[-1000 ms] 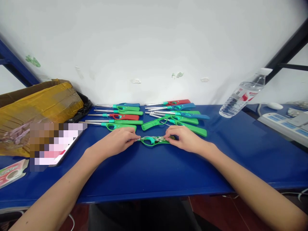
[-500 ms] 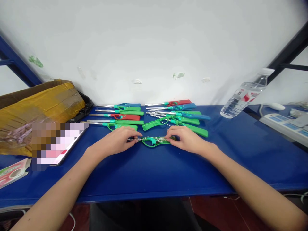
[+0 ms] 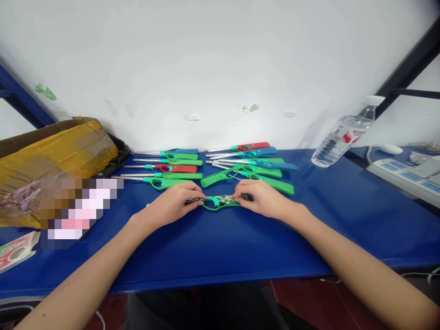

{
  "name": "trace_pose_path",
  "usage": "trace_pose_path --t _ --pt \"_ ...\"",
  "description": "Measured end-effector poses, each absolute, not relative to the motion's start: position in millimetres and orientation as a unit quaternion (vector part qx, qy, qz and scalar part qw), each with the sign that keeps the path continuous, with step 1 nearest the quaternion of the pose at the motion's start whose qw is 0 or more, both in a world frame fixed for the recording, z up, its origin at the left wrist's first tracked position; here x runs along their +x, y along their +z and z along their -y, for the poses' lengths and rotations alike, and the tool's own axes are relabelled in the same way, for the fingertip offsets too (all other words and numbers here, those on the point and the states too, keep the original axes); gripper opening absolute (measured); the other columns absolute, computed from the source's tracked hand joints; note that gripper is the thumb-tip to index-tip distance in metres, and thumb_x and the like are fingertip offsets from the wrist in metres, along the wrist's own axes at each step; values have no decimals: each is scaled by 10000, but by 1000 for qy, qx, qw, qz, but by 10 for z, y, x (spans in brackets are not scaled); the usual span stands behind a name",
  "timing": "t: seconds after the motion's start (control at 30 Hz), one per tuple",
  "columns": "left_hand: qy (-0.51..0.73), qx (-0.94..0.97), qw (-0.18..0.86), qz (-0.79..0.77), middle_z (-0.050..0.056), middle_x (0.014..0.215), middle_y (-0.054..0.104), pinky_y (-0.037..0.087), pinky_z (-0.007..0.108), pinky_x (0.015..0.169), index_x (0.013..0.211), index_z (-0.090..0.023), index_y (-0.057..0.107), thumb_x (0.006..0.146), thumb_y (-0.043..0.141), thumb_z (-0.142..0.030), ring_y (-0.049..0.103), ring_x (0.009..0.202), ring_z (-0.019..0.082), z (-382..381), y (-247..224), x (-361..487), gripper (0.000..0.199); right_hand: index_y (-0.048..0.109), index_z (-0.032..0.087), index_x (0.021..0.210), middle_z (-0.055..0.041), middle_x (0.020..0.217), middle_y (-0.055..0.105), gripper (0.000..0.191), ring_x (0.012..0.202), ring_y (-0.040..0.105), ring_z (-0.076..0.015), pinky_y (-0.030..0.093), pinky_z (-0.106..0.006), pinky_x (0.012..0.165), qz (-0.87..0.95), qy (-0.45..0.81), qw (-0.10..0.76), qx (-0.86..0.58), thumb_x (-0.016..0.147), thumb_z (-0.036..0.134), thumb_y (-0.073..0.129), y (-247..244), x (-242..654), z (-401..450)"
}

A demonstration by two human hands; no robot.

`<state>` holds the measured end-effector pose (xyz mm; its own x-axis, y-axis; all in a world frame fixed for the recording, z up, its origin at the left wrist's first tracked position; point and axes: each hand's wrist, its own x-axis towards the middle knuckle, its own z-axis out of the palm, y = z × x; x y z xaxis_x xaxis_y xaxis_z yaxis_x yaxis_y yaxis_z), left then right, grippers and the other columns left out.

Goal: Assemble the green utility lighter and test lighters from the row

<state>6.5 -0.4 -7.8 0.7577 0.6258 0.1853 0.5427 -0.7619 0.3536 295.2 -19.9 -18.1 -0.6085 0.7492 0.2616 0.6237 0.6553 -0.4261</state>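
Note:
An opened green lighter shell [image 3: 220, 202] with a teal trigger and small wires inside lies on the blue table [image 3: 220, 247]. My left hand [image 3: 172, 204] pinches its metal tube end on the left. My right hand [image 3: 263, 197] pinches its handle end on the right. Just behind it lies a loose green shell half [image 3: 216, 177]. Several long-nosed lighters in green, red and blue lie in two groups, a left group [image 3: 172, 167] and a right group [image 3: 250, 160].
A yellow-taped cardboard box [image 3: 51, 156] stands at the left, a blurred flat object [image 3: 75, 206] leaning by it. A packet [image 3: 15, 252] lies at the front left. A water bottle [image 3: 343, 135] leans at the right, next to a power strip [image 3: 405, 176].
Both hands stay on the open lighter; my left fingers have shifted slightly right along the tube. The view has tilted a little.

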Motion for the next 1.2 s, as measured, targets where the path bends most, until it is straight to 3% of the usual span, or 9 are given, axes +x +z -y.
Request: trace_pose_path --t 0.13,0.33,0.87,1.1,1.2 --pt "162 924 158 -308 74 1012 673 495 292 789 939 -187 716 961 538 -271 635 887 189 -2 -64 74 198 713 193 918 -48 964 700 107 836 650 -165 483 -291 740 884 148 212 -389 892 171 611 -178 2950 199" --pt "156 923 156 -315 68 1057 667 497 304 804 1119 -212 691 964 533 -275 631 923 195 -4 -68 72 230 712 192 910 -48 956 699 112 821 645 -163 478 -288 728 884 148 210 -391 886 158 608 -177 2949 200" --pt "182 932 184 -255 37 980 711 502 280 788 971 -231 758 934 624 -296 647 865 166 -90 -146 15 153 705 187 941 -48 946 684 117 793 626 -159 481 -286 714 880 149 210 -399 910 194 592 -177 2935 205" --pt "165 929 183 -276 37 996 695 489 283 792 972 -222 745 931 630 -304 636 874 170 -62 -124 38 147 589 216 1315 -82 1015 656 366 902 616 -205 488 -326 758 904 88 174 -381 966 180 485 -180 2943 233" --pt "158 925 188 -289 40 1015 688 483 277 790 976 -216 738 927 634 -303 633 890 173 -53 -121 48 145 557 237 1370 -98 1061 631 442 931 587 -216 481 -336 753 922 52 149 -353 977 113 397 -187 2949 244"
